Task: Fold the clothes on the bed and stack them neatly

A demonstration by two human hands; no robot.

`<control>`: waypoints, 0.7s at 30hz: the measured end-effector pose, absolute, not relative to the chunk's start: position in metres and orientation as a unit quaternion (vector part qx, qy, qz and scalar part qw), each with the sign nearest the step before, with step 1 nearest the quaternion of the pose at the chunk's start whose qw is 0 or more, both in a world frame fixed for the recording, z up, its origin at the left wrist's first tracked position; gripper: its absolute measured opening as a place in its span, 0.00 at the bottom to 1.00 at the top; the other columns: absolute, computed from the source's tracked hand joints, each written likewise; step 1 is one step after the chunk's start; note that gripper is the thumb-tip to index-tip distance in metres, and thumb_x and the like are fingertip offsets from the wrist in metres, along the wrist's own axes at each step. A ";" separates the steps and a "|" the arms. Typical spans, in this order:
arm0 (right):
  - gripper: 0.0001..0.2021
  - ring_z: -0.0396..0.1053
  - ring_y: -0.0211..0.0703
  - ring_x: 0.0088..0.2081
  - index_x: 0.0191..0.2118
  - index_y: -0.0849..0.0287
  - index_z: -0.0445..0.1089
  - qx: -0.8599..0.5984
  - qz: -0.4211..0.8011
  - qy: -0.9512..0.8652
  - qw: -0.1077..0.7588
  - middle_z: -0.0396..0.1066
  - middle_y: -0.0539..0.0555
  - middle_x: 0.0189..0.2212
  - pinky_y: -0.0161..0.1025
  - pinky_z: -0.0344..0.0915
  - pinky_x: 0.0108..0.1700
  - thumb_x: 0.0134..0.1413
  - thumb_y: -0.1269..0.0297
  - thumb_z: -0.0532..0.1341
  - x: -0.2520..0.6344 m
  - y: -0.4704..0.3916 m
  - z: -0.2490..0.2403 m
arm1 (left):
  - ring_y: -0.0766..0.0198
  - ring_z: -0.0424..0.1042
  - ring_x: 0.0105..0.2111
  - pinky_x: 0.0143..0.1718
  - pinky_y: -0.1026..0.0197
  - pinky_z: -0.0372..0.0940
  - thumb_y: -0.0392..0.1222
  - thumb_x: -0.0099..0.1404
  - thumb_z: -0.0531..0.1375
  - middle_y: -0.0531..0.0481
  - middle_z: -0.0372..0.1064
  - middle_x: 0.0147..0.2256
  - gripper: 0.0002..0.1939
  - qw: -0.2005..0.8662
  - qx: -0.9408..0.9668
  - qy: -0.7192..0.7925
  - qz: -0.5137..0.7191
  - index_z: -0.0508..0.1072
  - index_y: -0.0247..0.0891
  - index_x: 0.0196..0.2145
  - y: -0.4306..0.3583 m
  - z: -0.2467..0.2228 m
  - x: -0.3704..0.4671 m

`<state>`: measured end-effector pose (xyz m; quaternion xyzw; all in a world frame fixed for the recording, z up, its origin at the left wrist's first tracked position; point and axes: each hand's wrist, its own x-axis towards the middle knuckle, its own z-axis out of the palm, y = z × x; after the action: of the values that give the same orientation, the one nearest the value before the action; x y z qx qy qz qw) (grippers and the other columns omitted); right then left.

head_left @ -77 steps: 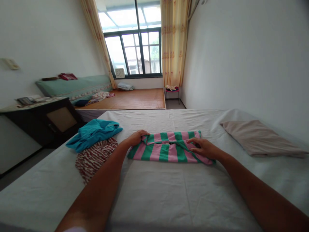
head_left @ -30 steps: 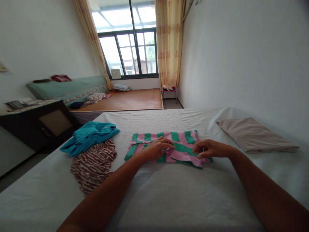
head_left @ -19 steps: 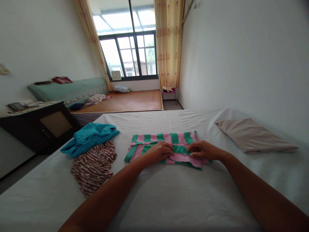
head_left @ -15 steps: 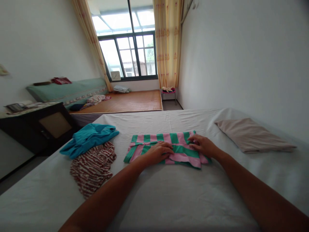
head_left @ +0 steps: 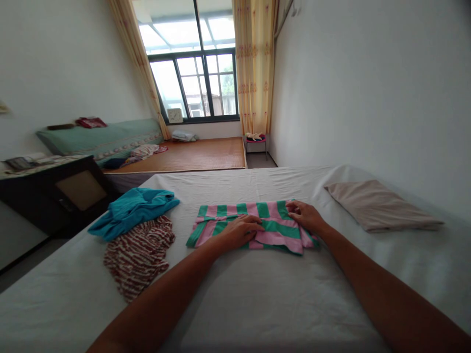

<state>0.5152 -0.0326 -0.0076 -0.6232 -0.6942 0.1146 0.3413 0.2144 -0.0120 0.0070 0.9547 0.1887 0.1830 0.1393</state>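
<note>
A folded pink-and-green striped garment [head_left: 272,225] lies on the white sheet in front of me. My left hand [head_left: 241,230] rests on its middle, fingers stretched out and lying over the cloth. At its far right corner is my right hand [head_left: 304,214], with bent fingers pinching the edge of the fabric; the fingertips are partly hidden. To the left, a crumpled blue garment [head_left: 136,211] touches a brown-and-white patterned garment [head_left: 140,255]. A folded beige cloth [head_left: 382,206] lies apart on the right.
The white-sheeted bed [head_left: 235,304] stretches beneath everything, with a wall [head_left: 368,88] along its right. Beyond it stands another bed with a brown mat [head_left: 206,152]. A dark cabinet [head_left: 55,191] is at left, and a small pink stool [head_left: 255,140] stands by the curtain.
My right hand has shifted slightly up along the garment's right edge. The left hand stays in place on the cloth. The whole view has moved a little.
</note>
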 end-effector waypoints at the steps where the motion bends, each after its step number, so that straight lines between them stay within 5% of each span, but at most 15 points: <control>1: 0.11 0.72 0.42 0.35 0.41 0.55 0.73 -0.620 0.112 -0.692 0.354 0.76 0.52 0.36 0.39 0.67 0.41 0.49 0.65 0.60 0.516 -0.031 -0.006 | 0.59 0.66 0.53 0.57 0.57 0.58 0.39 0.68 0.54 0.45 0.67 0.53 0.15 0.139 0.955 0.188 0.183 0.75 0.44 0.50 -0.012 0.007 0.214; 6: 0.09 0.72 0.41 0.32 0.37 0.56 0.74 -0.646 0.106 -0.672 0.345 0.76 0.52 0.35 0.39 0.68 0.38 0.52 0.65 0.58 0.524 -0.030 -0.003 | 0.59 0.66 0.53 0.57 0.57 0.59 0.42 0.70 0.53 0.46 0.68 0.51 0.15 0.137 0.957 0.178 0.183 0.75 0.44 0.50 -0.011 0.005 0.213; 9: 0.10 0.71 0.47 0.40 0.37 0.56 0.75 -0.628 0.046 -0.713 0.307 0.76 0.54 0.37 0.45 0.66 0.47 0.54 0.64 0.57 0.522 -0.035 -0.001 | 0.59 0.67 0.51 0.56 0.57 0.60 0.44 0.70 0.53 0.46 0.69 0.50 0.15 0.130 0.957 0.178 0.187 0.76 0.43 0.47 -0.012 0.007 0.215; 14: 0.19 0.62 0.52 0.57 0.53 0.55 0.71 -0.563 -0.046 -0.770 0.297 0.69 0.58 0.54 0.50 0.56 0.60 0.64 0.56 0.50 0.491 -0.043 0.004 | 0.55 0.62 0.56 0.59 0.52 0.56 0.45 0.70 0.51 0.45 0.66 0.55 0.16 0.055 0.933 0.269 0.231 0.74 0.44 0.50 -0.005 0.009 0.215; 21: 0.32 0.48 0.55 0.66 0.66 0.52 0.55 -0.554 0.028 -0.821 0.134 0.51 0.54 0.66 0.57 0.43 0.65 0.62 0.41 0.46 0.466 -0.047 -0.021 | 0.48 0.49 0.65 0.63 0.43 0.45 0.59 0.69 0.47 0.39 0.50 0.65 0.32 0.036 0.869 0.484 0.098 0.57 0.40 0.64 0.029 -0.012 0.179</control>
<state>0.4661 -0.0471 -0.0205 -0.5541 -0.8212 0.0281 0.1336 0.1787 0.0295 -0.0125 0.8686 0.4843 0.0983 0.0356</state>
